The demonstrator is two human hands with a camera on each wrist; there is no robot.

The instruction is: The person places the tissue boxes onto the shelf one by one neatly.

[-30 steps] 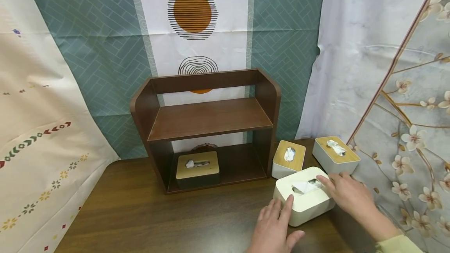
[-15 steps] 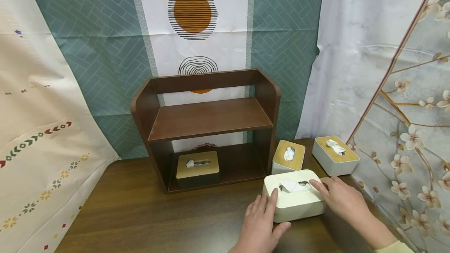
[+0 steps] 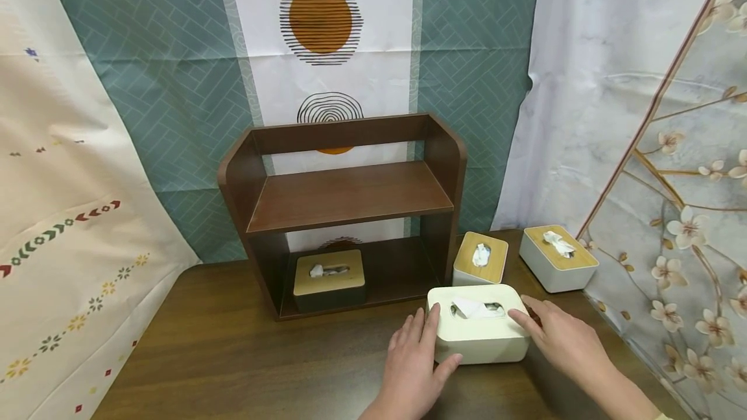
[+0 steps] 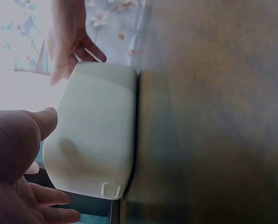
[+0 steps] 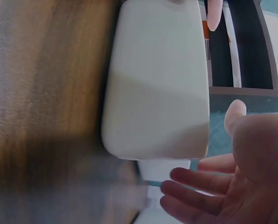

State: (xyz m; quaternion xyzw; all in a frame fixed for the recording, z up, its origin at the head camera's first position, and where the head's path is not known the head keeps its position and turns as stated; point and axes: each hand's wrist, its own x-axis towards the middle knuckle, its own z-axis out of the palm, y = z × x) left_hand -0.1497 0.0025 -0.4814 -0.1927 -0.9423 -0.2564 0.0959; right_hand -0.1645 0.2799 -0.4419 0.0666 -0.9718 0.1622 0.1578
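Note:
A cream tissue box (image 3: 483, 347) with a white tissue in its slot sits on the brown table, its long side facing me in the head view. My left hand (image 3: 410, 358) is at the box's left end, fingers extended along that side and thumb near the front corner. At the opposite end is my right hand (image 3: 561, 340), its thumb by the top right edge. Both wrist views show fairly straight, spread fingers beside the box (image 4: 94, 130); whether every finger touches it cannot be told. In the right wrist view, the right hand's fingers (image 5: 195, 198) lie past the box's end.
Behind stands a dark brown two-tier shelf (image 3: 350, 190), with a wood-topped dark tissue box (image 3: 329, 280) on its lower level at left. Two wood-topped grey tissue boxes, one nearer (image 3: 480, 259) and one farther right (image 3: 558, 259), stand behind the cream one. A flowered curtain (image 3: 671, 232) bounds the right.
The cream tissue box has slid left along the table and turned, so its long side now faces me. Both hands have moved left with it. The other boxes and the shelf have stayed put.

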